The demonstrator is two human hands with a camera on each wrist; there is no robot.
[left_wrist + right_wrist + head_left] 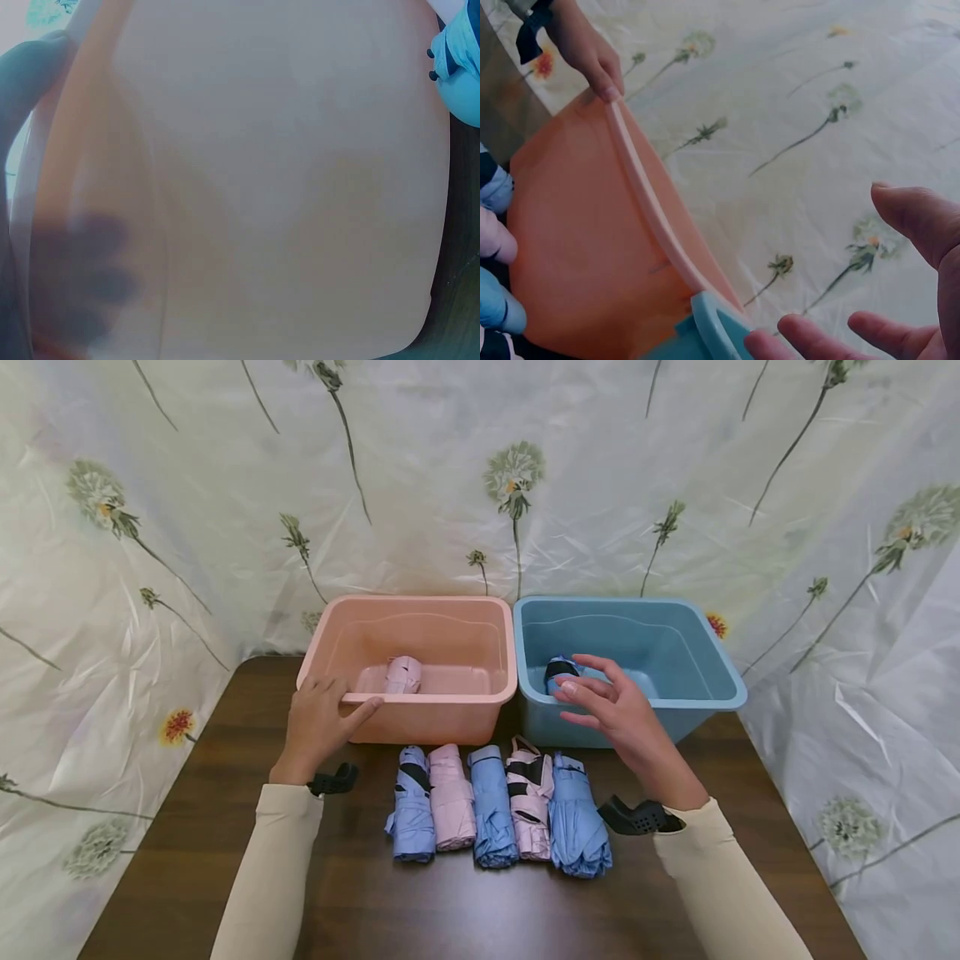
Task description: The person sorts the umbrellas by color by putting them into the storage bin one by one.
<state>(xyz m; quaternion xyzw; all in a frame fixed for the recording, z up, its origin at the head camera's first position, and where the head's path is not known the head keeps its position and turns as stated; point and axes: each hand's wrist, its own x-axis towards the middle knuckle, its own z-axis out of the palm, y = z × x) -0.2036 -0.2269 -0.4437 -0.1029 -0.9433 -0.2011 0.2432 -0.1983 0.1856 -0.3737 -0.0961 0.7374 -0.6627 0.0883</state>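
Note:
My left hand (321, 718) holds the front rim of the salmon-pink plastic bin (427, 720), fingers over the inside and thumb outside; the left wrist view shows the fingers as shadows through the bin wall. Inside that bin lies a folded pink umbrella (403, 675). My right hand (626, 714) hovers over the front of the blue plastic bin (675, 702), fingers spread and holding nothing. Partly hidden behind its fingertips, a folded blue umbrella (558, 667) with a black band lies in the blue bin.
Several folded umbrellas lie side by side before the bins, among them a pink umbrella (452, 802) and a blue umbrella (579, 818). All stand on a dark wooden table (420, 914). A flower-printed sheet (420, 485) hangs behind and at both sides.

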